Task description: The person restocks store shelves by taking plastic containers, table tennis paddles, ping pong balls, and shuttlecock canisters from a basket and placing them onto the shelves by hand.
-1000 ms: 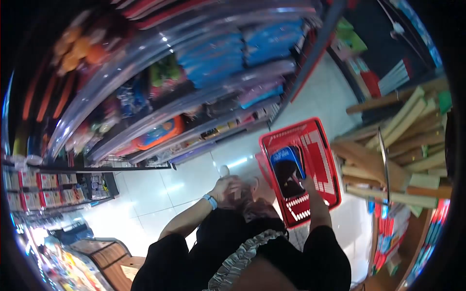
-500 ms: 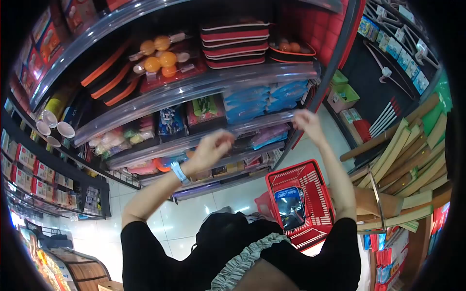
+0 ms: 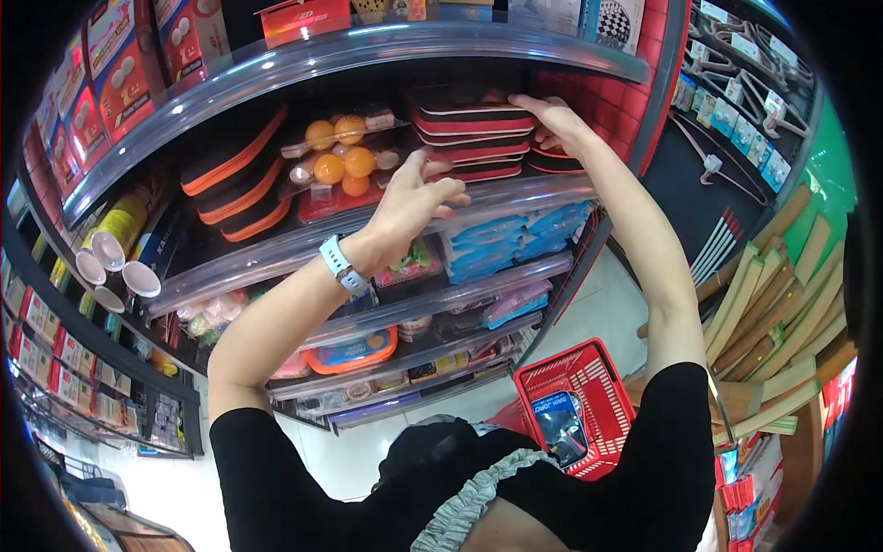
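On a store shelf, a stack of black cases with red and white edges lies between my two hands. My left hand, with a light blue watch on its wrist, is at the stack's lower left front, its fingers apart and nothing held. My right hand reaches the stack's upper right corner with fingers spread; whether it touches the top case is hard to tell. Left of the stack lie packs with orange balls. Further left are black cases with orange zippers.
A red shopping basket holding a blue-and-black package stands on the floor below. Clear plastic lips edge the shelves. Wooden pieces stick out at the right, near hangers. Tubes stand at the left.
Both hands have moved up and forward to the shelf with the stacked cases. A second ago my right hand was at the basket. The view has tilted up towards the shelves.
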`<state>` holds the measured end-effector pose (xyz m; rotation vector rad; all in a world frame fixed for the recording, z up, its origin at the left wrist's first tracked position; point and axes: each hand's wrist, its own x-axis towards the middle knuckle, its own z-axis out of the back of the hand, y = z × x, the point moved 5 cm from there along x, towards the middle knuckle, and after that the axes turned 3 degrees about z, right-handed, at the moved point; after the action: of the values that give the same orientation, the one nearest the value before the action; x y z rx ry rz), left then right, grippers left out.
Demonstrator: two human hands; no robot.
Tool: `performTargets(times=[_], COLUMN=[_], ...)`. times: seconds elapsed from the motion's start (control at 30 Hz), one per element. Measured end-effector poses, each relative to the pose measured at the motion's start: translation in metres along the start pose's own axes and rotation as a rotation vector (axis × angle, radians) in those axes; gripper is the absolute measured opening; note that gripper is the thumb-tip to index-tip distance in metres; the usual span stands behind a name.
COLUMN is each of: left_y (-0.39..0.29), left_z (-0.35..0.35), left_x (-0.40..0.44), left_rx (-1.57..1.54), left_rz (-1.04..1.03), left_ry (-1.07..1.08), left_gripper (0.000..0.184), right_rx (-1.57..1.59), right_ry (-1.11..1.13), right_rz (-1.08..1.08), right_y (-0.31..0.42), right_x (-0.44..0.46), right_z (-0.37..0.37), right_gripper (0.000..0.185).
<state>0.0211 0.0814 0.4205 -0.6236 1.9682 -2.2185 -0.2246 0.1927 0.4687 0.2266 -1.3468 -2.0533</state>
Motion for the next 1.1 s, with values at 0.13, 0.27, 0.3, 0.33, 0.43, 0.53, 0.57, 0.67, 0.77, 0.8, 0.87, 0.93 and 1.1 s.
performTargets(times=[0.13,0.27,0.3,0.33,0.43,0.53,0.57,0.67,0.77,0.8,0.87,0.93,1.1], left_y=[0.004,0.002,-0.002,-0.004,0.006,0.018,0.022,0.027,0.041,0.045,0.053,0.060,0.118], left_z=[-0.004,-0.014,-0.018,-0.021,-0.027,-0.036,-0.037,-0.045,-0.062,-0.069,-0.087,-0.111,-0.184], left_x=[0.018,0.021,0.018,0.016,0.020,0.027,0.029,0.031,0.027,0.021,0.003,-0.021,-0.062], left_rx=[-0.125,-0.306,-0.348,-0.393,-0.594,-0.754,-0.772,-0.779,-0.760,-0.725,-0.655,-0.643,-0.699], left_rz=[0.025,0.028,0.014,0.002,0.013,0.041,0.042,0.069,0.155,0.171,0.193,0.218,0.443], left_ry=[0.052,0.098,0.131,0.162,0.216,0.246,0.251,0.303,0.399,0.417,0.456,0.504,0.508], left_gripper=[0.043,0.040,0.041,0.041,0.048,0.049,0.048,0.042,0.030,0.029,0.029,0.037,0.043], right_rx=[0.213,0.426,0.442,0.462,0.485,0.536,0.586,0.614,0.652,0.641,0.692,0.762,1.217], right_ry=[0.113,0.051,0.021,0.002,0.016,-0.024,0.018,-0.017,-0.029,-0.041,-0.078,-0.116,-0.416], right_rz=[-0.060,-0.110,-0.125,-0.103,-0.038,0.001,-0.002,0.095,0.135,0.158,0.153,0.128,-0.129], right_y=[-0.004,-0.008,-0.008,-0.008,-0.018,-0.032,-0.045,-0.055,-0.074,-0.090,-0.108,-0.136,-0.247], right_x=[-0.005,-0.014,-0.019,-0.028,-0.044,-0.069,-0.076,-0.123,-0.170,-0.181,-0.215,-0.247,-0.346], right_z=[-0.004,-0.005,-0.003,-0.001,0.008,0.019,0.024,0.032,0.041,0.047,0.051,0.056,0.035], right_gripper=[0.035,0.022,0.021,0.023,0.030,0.032,0.031,0.027,0.052,0.058,0.068,0.070,0.062])
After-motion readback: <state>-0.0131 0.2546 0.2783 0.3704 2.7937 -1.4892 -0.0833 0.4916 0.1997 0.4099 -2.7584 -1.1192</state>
